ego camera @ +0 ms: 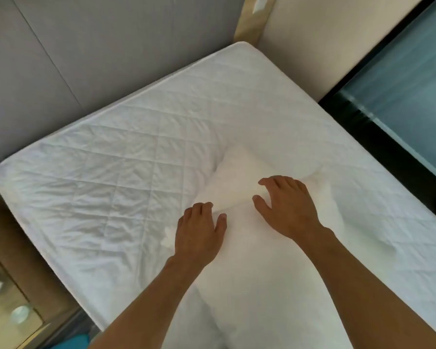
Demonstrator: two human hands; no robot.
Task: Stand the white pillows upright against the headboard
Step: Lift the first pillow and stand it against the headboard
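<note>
Two white pillows lie flat on the quilted white mattress [98, 172]. The far pillow [237, 172] rests mid-bed. The near pillow [262, 285] stretches toward me under my forearms. My left hand [199, 230] and my right hand [287, 205] sit where the two pillows meet. Each has a raised fold of the far pillow's near edge between thumb and fingers. The grey padded headboard [86, 46] rises along the bed's far left side, well apart from both pillows.
A beige wall panel [300, 46] borders the bed's far right side, with a dark-framed glass pane [400, 84] beyond it. A wooden nightstand [8, 311] with a glass object on it stands at the lower left, beside the mattress corner.
</note>
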